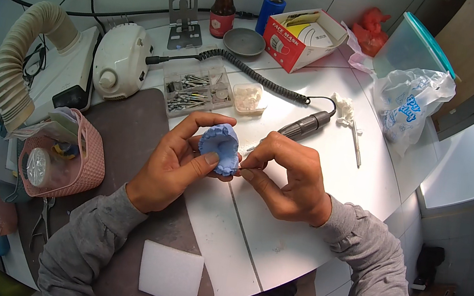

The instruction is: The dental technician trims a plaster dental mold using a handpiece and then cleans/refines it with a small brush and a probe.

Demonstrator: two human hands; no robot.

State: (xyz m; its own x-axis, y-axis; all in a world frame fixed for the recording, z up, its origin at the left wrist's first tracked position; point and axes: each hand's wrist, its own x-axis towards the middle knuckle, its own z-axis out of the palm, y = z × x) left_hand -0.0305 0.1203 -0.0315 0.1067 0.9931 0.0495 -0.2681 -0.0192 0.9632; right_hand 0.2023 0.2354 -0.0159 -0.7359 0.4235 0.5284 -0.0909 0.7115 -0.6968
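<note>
My left hand (170, 165) is closed around a blue dental cast (222, 149), with the thumb pressed on its near side and the fingers behind it. The row of teeth and the hollow palate face up toward me. At the right edge of the cast, my right hand (288, 174) pinches a small, thin, wire-like piece (239, 169) between thumb and index finger. Its tip meets the teeth, though I cannot tell whether it is fixed there. On the table just beyond my right hand lies a black handpiece (307, 126) on a coiled cord, its front end partly hidden.
A case of burs (193, 91) and a small tub (248, 99) stand beyond the cast. A white control unit (120, 62) and ribbed hose (18, 54) stand left, behind a pink basket (86, 150). A white foam square (170, 273) lies near me; a thin tool (357, 146) lies right.
</note>
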